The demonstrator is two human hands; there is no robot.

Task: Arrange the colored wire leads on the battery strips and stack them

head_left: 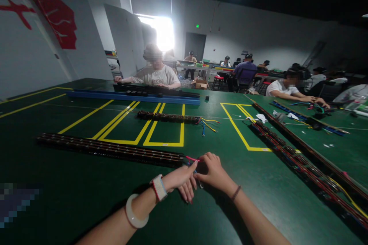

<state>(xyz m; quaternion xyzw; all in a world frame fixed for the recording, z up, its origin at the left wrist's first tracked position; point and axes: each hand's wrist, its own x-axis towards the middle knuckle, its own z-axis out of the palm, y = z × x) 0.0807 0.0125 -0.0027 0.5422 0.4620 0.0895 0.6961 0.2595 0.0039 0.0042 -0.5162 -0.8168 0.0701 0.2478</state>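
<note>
A long dark bar [115, 150] with rows of copper-coloured strips lies across the table in front of me, slightly slanted. From its right end come a red wire [191, 158] and a blue wire [188, 163]. My left hand [181, 179] is at that end, its thumb pressed over the wires and its other fingers pointing down towards the table. Close on its right, my right hand [213, 170] has its fingers curled at the tip of the red wire, thumb below. A short pale wire end shows under the hands. The exact grip is partly hidden by my fingers.
A shorter bar [169, 116] with red, yellow and blue leads lies beyond. Behind it is a long blue rail [132, 96], where a person [156, 71] sits. Long wired bars [299, 164] run along the right, near another person [290, 84]. Yellow tape [163, 144] marks the green table.
</note>
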